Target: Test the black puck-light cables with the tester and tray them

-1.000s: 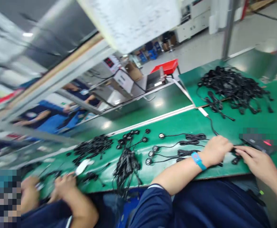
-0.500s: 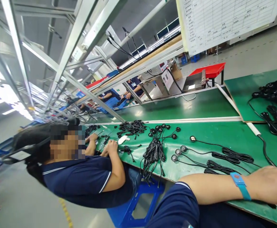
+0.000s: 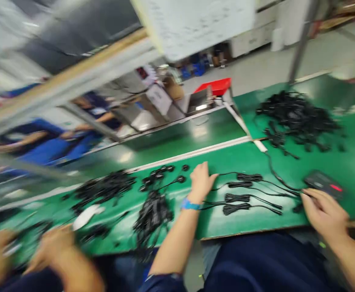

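My left hand (image 3: 200,180) reaches forward over the green bench (image 3: 220,227) and lies on the round ends of several coiled black cables (image 3: 241,198), thumb spread to the right. It wears a blue wristband (image 3: 190,205). My right hand (image 3: 323,211) rests flat near the front edge, fingers stretched toward a black device with a red light (image 3: 323,182) and the cables' other ends. Neither hand visibly grips anything. The picture is smeared by motion.
A big heap of black cables (image 3: 296,117) lies at the back right. A bundle of cables (image 3: 153,213) and another heap (image 3: 104,188) lie to the left. A co-worker's hands (image 3: 52,247) work at lower left beside a white object (image 3: 84,215). A red tray (image 3: 215,86) stands behind.
The view swung left to the co-worker and back to the bench. My left hand has moved left and forward, from the cables' near ends to their round ends.
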